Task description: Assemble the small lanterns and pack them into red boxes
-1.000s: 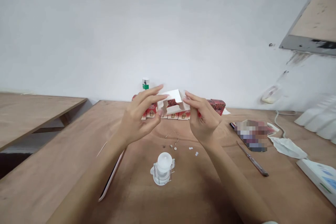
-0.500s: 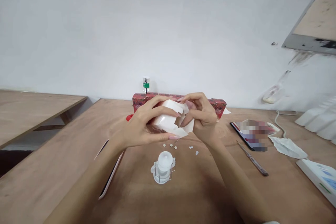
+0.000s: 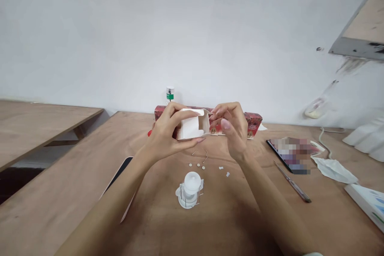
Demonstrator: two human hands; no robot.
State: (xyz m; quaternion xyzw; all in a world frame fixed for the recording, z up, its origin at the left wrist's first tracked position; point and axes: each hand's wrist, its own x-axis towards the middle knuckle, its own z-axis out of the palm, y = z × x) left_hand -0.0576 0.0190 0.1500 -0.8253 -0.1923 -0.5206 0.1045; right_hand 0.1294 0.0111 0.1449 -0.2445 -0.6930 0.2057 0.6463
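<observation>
My left hand [image 3: 163,132] is closed round a small white carton [image 3: 190,127], with the fingers over its top and the thumb under its lower edge. The carton lies on its side in the air above the table, its unfolded end facing right. At that end is my right hand [image 3: 234,130], fingertips at the flap edge and thumb held apart. On the table below stands a white plastic piece with a domed top and thin metal wires [image 3: 192,186]. Several small round discs [image 3: 198,165] and small white scraps [image 3: 221,168] lie behind it.
Red patterned boxes [image 3: 254,122] line the wall, with a clear green-labelled bottle [image 3: 170,94] behind. To the right are a phone [image 3: 279,156], a slim pen-like tool [image 3: 292,183], a white paper [image 3: 336,171] and a white device [image 3: 367,204]. A dark flat device [image 3: 121,170] lies partly under my left arm.
The carton has turned and its end flaps have folded outward, so its inside shows more. My right fingers have drawn back from inside it to the flap edge.
</observation>
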